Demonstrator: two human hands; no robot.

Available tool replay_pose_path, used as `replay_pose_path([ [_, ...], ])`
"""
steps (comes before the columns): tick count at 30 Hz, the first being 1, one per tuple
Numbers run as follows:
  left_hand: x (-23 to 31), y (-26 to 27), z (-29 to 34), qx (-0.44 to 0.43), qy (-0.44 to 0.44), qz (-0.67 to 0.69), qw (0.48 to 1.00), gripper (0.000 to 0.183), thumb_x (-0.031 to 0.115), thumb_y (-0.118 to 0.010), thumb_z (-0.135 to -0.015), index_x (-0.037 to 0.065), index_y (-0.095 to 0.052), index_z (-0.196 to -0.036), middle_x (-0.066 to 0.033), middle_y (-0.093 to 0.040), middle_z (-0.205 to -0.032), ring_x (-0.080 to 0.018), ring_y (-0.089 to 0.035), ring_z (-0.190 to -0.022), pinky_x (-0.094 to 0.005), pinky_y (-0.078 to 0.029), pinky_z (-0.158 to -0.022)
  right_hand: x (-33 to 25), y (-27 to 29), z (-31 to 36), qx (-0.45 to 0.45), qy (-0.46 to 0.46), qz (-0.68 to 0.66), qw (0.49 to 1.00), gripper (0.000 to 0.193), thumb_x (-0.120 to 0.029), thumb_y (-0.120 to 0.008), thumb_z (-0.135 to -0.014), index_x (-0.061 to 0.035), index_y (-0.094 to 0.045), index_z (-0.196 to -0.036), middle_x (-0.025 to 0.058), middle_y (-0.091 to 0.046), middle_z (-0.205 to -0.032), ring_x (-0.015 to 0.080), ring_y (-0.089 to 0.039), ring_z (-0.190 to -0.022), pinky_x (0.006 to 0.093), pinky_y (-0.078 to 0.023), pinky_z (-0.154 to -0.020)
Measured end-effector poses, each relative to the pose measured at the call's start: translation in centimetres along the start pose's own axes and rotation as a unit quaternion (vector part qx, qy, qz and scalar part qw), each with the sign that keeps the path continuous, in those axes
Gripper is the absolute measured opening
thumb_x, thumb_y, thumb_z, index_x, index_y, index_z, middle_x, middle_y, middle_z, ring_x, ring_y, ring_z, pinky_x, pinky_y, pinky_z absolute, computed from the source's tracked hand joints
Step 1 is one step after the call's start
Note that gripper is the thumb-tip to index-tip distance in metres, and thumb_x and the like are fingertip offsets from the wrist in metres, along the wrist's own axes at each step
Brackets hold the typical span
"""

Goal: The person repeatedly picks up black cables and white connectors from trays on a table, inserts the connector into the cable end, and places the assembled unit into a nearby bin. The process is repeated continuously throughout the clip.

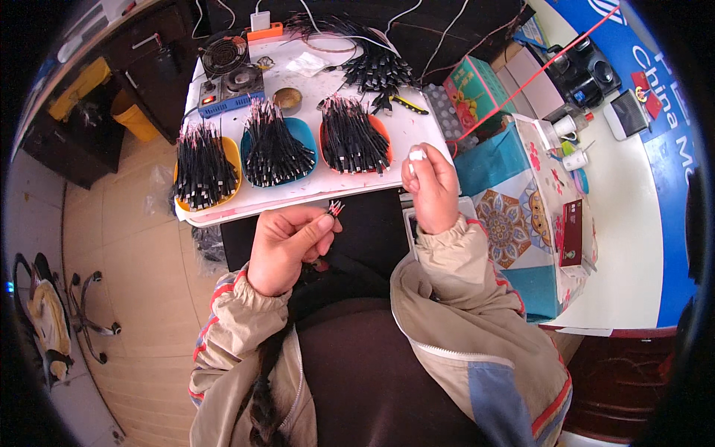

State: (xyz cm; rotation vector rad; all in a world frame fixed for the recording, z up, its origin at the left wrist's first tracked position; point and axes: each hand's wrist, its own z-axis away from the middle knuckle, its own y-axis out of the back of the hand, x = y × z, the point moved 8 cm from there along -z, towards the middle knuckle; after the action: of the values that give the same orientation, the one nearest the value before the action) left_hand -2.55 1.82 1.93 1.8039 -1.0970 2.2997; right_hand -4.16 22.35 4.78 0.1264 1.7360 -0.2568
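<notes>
My left hand (287, 242) pinches a small bunch of thin cables just in front of the table edge; their stripped wire ends (337, 208), pink, white and bare, stick out past the thumb. The rest of the bunch is hidden by the fingers. My right hand (436, 190) is raised beside the table's right corner with its fingers curled in. Something white (417, 155) shows at its fingertips; I cannot tell whether it is a wrap or a held piece. Short black cables stand packed in a yellow bowl (238, 184), a blue bowl (310, 141) and an orange bowl (386, 141).
On the white table (275, 195) are a blue soldering device (232, 102), a fan (224, 54), a round tin (287, 97), yellow-handled pliers (411, 105) and a heap of black cables (378, 67). A patterned box (506, 223) stands to the right. An office chair base (93, 313) is at left.
</notes>
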Motion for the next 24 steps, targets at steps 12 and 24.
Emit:
replay_pose_path([
  [12,-0.6,-1.6,0.6,-0.084,0.086,0.029,0.992,0.019,0.013,-0.059,-0.093,-0.004,-0.066,-0.089,-0.0012,-0.053,-0.062,-0.0039,-0.038,-0.05,-0.0181,-0.022,-0.044,-7.3,-6.8,4.5,-0.317,0.366,0.27,0.832,0.029,-0.007,-0.07,-0.072,-0.0071,-0.063,-0.1,0.0083,-0.062,-0.098,0.0286,-0.059,-0.093,0.0401,-0.046,-0.084],
  [24,-1.0,-2.7,-0.1,-0.156,0.131,0.109,0.973,0.017,0.011,-0.059,-0.092,-0.005,-0.066,-0.089,-0.0022,-0.051,-0.061,-0.0048,-0.038,-0.05,-0.0197,-0.021,-0.043,-8.2,-6.8,4.2,-0.338,0.405,0.299,0.795,0.02,-0.017,-0.072,-0.078,-0.0027,-0.062,-0.089,0.007,-0.062,-0.087,0.0249,-0.059,-0.079,0.037,-0.046,-0.071],
])
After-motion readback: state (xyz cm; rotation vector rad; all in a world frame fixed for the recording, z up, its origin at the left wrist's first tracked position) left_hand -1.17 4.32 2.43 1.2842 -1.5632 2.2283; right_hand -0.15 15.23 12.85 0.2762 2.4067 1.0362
